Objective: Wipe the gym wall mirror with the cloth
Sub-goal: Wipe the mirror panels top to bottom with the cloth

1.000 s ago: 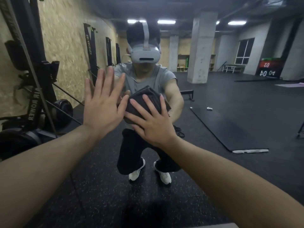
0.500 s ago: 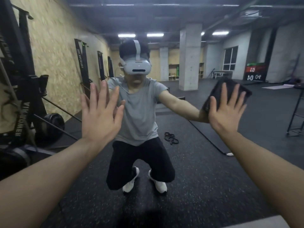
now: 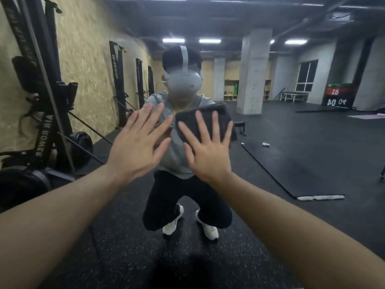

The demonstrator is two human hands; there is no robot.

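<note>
Gym wall mirror (image 3: 312, 163), two hands flat on the glass.
Left hand (image 3: 137, 147): open, fingers spread, holding nothing. Right hand (image 3: 208, 151): open palm pressing the dark grey folded cloth (image 3: 205, 122) against the mirror; cloth lies under and above its fingers, just beside the left hand. Lower cloth hidden beneath the palm; edges motion-blurred.

Your left hand (image 3: 136, 146) lies flat on the mirror (image 3: 312, 163) at centre, your right hand (image 3: 208, 152) just beside it at 3 o'clock, pressing the cloth (image 3: 205, 119) against the glass. Rowing machines (image 3: 43, 130) stand at 9 o'clock; a reflected pillar (image 3: 253, 71) at 1 o'clock.
</note>
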